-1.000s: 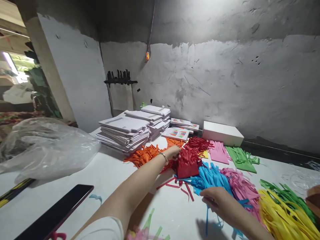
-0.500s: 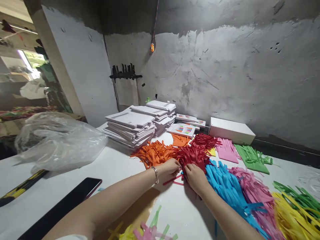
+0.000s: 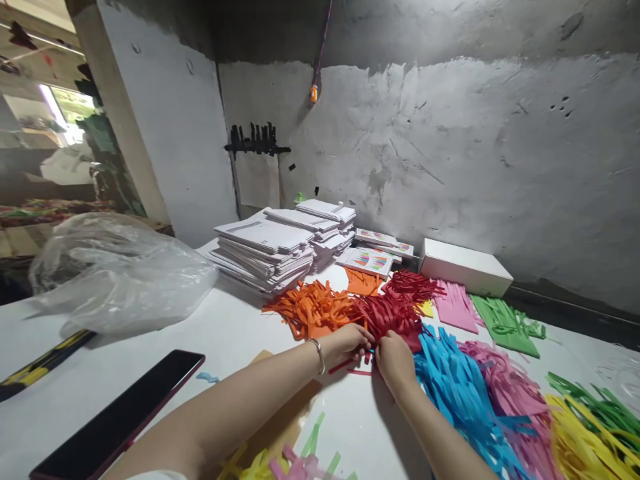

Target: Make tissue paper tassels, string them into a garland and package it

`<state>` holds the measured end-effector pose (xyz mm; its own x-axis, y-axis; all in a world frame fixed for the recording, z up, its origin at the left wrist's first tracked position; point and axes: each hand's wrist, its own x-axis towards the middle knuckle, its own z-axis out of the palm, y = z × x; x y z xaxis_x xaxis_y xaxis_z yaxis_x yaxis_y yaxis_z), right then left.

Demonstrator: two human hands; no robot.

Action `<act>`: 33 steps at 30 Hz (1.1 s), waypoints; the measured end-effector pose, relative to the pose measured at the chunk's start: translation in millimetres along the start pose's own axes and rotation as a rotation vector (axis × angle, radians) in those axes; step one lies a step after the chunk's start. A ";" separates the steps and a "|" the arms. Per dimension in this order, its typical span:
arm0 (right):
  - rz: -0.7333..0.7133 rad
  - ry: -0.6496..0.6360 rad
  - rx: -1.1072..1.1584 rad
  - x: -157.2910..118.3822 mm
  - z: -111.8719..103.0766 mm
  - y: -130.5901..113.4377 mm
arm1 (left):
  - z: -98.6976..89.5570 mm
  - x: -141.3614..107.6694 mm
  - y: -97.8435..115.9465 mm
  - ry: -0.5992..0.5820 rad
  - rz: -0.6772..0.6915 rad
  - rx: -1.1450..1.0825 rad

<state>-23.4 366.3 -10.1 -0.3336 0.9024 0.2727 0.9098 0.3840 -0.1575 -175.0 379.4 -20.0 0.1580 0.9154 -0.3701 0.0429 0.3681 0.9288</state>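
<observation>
Dark red fringed paper [image 3: 393,317] lies in a tangled bundle in front of me. At its near edge my left hand [image 3: 354,342], a bracelet on the wrist, has its fingers curled and pinched on the red strips. Close beside it, my right hand [image 3: 395,360] grips the same red fringe, its fingertips partly hidden behind the hand. A few loose red strips [image 3: 361,372] lie on the white table just below the hands. Orange fringed paper [image 3: 313,307] touches the red bundle on the left, and blue fringed paper [image 3: 450,373] lies to the right of my right hand.
Stacks of flat white boxes [image 3: 263,233] stand at the back left, near a long white box [image 3: 465,267]. Pink [image 3: 510,380], yellow [image 3: 583,427] and green fringe [image 3: 510,323] spread rightward. A phone [image 3: 125,413], clear plastic bag [image 3: 120,273] and yellow-black cutter [image 3: 45,363] lie left.
Both hands have moved slightly right and closer together at the red fringe's near edge. My right hand has turned, and its fingers are more closed. The view has shifted slightly.
</observation>
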 end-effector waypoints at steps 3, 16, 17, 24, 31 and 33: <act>0.019 0.065 0.073 -3.5 3.2 8.5 | -0.9 -1.8 -2.7 -0.008 -0.040 0.042; -0.199 0.288 0.057 -19.6 -12.3 22.9 | 11.5 -0.3 -0.7 -0.029 -0.028 0.115; -0.214 0.279 0.042 -20.9 -13.6 21.6 | 11.5 -0.5 -0.7 -0.031 -0.025 0.113; -0.115 0.288 -0.027 -14.0 -7.6 5.5 | 10.0 -3.0 -1.2 -0.052 -0.012 0.085; -0.031 0.292 -0.018 -7.2 2.8 9.2 | 9.2 -3.3 -4.1 -0.035 -0.059 0.083; -0.037 0.292 -0.023 -7.1 2.9 9.1 | 9.1 -2.9 -5.2 -0.029 -0.076 0.081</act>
<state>-13.5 363.9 -16.2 -0.2845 0.7919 0.5402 0.9047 0.4082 -0.1218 -166.7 373.4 -23.6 0.1798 0.8800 -0.4397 0.1352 0.4206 0.8971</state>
